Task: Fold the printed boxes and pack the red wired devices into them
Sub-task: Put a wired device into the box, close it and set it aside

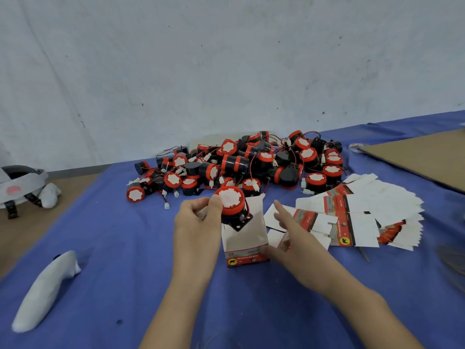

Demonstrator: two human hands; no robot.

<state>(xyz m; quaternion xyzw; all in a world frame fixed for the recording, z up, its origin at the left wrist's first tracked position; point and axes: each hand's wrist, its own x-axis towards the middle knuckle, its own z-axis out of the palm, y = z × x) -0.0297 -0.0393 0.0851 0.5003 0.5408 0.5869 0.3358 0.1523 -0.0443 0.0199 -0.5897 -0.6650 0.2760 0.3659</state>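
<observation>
Blue desk [113,285], white wall [226,59]. Fingers of left hand [196,222] grip device [231,204] at mouth of box [245,239]; right hand [289,240] pinches box.

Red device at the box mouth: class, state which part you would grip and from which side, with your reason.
Grip the red device by its round red cap, coming from the upper left, where the left hand pinches it. Its black bracket points down into the printed box, whose flap blocks the right side.
</observation>
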